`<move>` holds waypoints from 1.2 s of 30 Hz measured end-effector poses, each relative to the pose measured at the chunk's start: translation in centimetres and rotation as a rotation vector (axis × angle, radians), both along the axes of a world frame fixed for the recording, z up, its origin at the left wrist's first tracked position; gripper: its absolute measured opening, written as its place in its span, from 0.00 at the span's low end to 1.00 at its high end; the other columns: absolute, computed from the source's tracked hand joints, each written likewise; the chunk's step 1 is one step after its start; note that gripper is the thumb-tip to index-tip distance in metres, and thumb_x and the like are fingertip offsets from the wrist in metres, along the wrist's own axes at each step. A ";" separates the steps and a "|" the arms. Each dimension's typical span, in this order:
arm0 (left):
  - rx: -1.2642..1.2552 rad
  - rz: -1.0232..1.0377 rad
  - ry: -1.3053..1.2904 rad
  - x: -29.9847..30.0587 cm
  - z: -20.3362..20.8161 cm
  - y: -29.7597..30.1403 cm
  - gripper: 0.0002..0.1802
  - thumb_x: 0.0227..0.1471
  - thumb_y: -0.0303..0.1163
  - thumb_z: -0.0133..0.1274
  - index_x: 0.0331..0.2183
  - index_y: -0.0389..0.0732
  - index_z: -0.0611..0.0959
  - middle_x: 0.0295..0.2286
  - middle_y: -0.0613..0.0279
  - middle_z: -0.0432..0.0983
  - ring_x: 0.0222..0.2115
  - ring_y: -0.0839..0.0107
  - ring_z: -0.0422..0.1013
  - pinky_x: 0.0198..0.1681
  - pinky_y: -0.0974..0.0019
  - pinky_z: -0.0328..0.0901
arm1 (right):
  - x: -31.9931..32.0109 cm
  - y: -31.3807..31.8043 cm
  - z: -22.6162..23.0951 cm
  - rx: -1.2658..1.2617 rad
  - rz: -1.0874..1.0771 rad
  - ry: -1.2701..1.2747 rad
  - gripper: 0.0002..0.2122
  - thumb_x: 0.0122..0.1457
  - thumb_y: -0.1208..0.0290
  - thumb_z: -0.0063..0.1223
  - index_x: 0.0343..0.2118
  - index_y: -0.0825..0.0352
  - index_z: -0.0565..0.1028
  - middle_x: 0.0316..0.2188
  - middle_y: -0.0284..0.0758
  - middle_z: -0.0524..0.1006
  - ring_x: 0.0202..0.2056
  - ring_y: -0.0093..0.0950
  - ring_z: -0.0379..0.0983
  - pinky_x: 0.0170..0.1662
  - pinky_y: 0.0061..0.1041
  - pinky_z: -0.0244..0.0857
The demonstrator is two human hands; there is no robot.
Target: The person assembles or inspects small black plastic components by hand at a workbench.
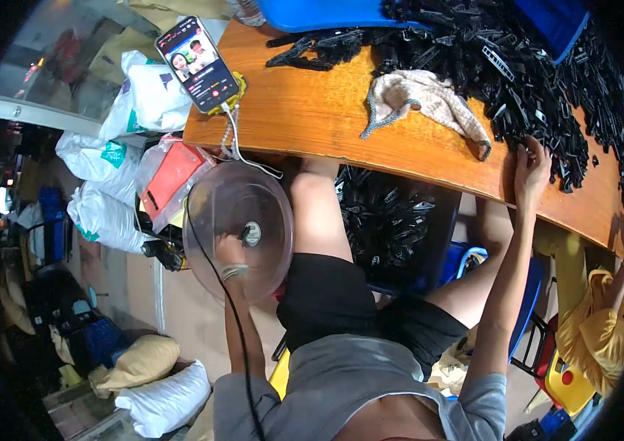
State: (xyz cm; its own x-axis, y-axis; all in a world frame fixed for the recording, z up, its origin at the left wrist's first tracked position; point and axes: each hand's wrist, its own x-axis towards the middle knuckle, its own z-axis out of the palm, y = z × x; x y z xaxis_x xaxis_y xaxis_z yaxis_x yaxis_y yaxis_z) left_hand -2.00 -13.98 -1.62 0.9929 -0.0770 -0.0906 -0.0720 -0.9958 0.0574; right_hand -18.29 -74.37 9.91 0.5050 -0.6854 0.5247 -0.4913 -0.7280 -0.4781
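My left hand [232, 251] is over the inside of a clear round plastic tub [280, 220] beside my left knee. Its fingers are closed on a small black plastic piece [244, 234], close to a round white label on the tub. At the right part of the wooden table [305, 110], my right hand [532, 170] is at the near edge of a heap of slim black plastic pieces [510, 81]. Those fingers are bent together at the tips; anything between them is too small to make out. A crumpled beige cloth [418, 103] lies left of that hand.
A phone [198, 65] with a white cable leans at the table's left corner. Blue trays [327, 13] stand at the back. White sacks [110, 213] line the left side. More black pieces [385, 220] fill a dark container below the table. Another person in yellow [602, 320] sits at right.
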 end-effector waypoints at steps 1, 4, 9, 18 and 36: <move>-0.018 -0.014 0.010 0.1 0.0 0.0 0.06 0.44 0.26 0.57 0.30 0.39 0.84 0.25 0.50 0.77 0.25 0.55 0.72 0.31 0.60 0.66 | 0.0 0.2 0.2 0.005 -0.003 0.028 0.10 0.57 0.71 0.54 0.41 0.66 0.76 0.35 0.40 0.75 0.37 0.35 0.71 0.41 0.30 0.65; -0.578 -0.148 -0.090 0.7 2.6 -2.9 0.09 0.45 0.27 0.58 0.32 0.35 0.83 0.25 0.51 0.76 0.27 0.56 0.72 0.33 0.61 0.66 | -0.6 0.1 0.1 0.046 -0.011 -0.057 0.10 0.57 0.70 0.54 0.40 0.68 0.77 0.35 0.42 0.74 0.38 0.37 0.71 0.42 0.33 0.64; -1.009 -0.581 -0.254 -1.1 12.4 -18.8 0.09 0.47 0.22 0.55 0.34 0.31 0.80 0.32 0.52 0.75 0.34 0.56 0.70 0.40 0.61 0.65 | -2.3 -2.2 -1.5 -0.079 -0.126 -0.005 0.11 0.54 0.68 0.59 0.36 0.70 0.78 0.33 0.43 0.74 0.37 0.40 0.70 0.42 0.34 0.65; -1.033 -1.144 -0.007 -0.8 14.3 -34.1 0.10 0.43 0.23 0.58 0.33 0.34 0.80 0.29 0.55 0.70 0.33 0.57 0.67 0.39 0.59 0.63 | -0.6 9.5 2.6 0.495 0.331 -0.313 0.14 0.50 0.85 0.56 0.40 0.66 0.79 0.32 0.32 0.74 0.34 0.19 0.71 0.35 0.18 0.66; -1.011 -1.153 0.066 -0.3 14.0 -34.7 0.10 0.42 0.25 0.60 0.32 0.34 0.82 0.28 0.57 0.69 0.32 0.59 0.66 0.37 0.60 0.63 | 0.4 11.1 3.5 0.514 0.558 -0.062 0.11 0.47 0.83 0.59 0.37 0.72 0.79 0.34 0.37 0.76 0.38 0.31 0.71 0.44 0.26 0.64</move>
State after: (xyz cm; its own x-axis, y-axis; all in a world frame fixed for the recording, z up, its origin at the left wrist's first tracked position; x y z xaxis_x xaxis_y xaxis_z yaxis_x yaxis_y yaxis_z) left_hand -2.35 -48.69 12.38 0.3479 -0.8323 0.4315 -0.7230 0.0547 0.6886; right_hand -17.93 -63.26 13.38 0.8281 -0.5032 0.2469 -0.0770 -0.5384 -0.8392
